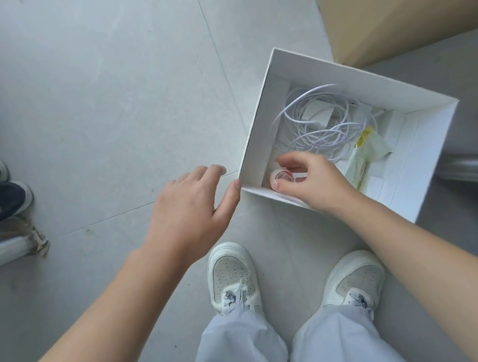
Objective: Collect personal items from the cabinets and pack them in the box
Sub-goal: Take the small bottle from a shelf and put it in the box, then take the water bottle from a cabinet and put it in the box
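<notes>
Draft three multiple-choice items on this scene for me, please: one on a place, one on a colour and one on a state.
1. Where does the coiled white cable lie?
A. On a shelf
B. Inside the white box
C. On a chair

2. What colour are the sneakers on the person's feet?
A. White
B. Red
C. Green

3. What is the right hand doing?
A. Lying flat and open
B. Clenched on nothing
C. Pinching a small round item

Answers:
1 B: the cable's loops sit between the box walls.
2 A: both sneakers are white.
3 C: thumb and fingers curl round the item, low in the near corner of the box.
</notes>
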